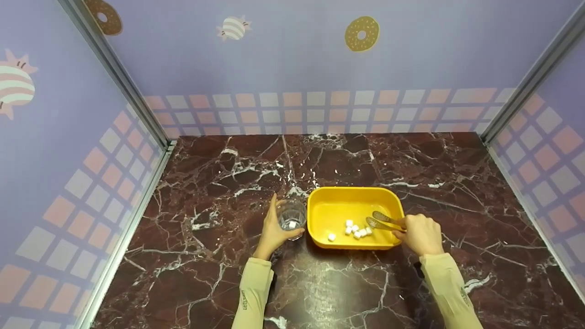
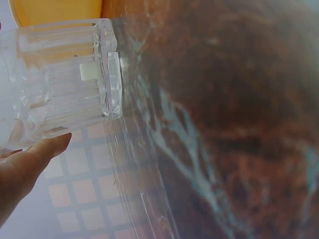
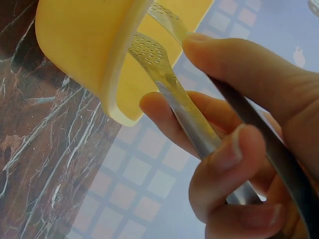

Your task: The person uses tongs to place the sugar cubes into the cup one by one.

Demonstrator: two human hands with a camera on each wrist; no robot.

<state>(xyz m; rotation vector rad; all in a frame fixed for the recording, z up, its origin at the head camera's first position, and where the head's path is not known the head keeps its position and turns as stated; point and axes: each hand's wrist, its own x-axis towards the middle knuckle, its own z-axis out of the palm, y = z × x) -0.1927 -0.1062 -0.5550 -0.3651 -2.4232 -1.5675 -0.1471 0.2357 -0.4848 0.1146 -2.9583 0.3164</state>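
Observation:
A clear glass cup [image 1: 290, 211] stands on the table, left of the yellow tub [image 1: 327, 211]. My left hand [image 1: 271, 232] holds it from the left side, thumb in front and fingers behind. One white cube [image 2: 89, 70] lies at the bottom of the glass. In my right hand [image 1: 423, 234] is a pair of metal tongs [image 3: 182, 107] with perforated tips. Those tips reach over the tub's right side and stand apart, with nothing seen between them. Several small white cubes [image 1: 356, 230] lie on the tub's floor, just left of the tips.
The tub and glass stand on a dark red marbled table [image 1: 219, 283] with white veins. White specks [image 1: 313, 174] are scattered behind them. Purple walls [image 1: 292, 55] with printed sweets and pink and white squares enclose the table at the back and both sides.

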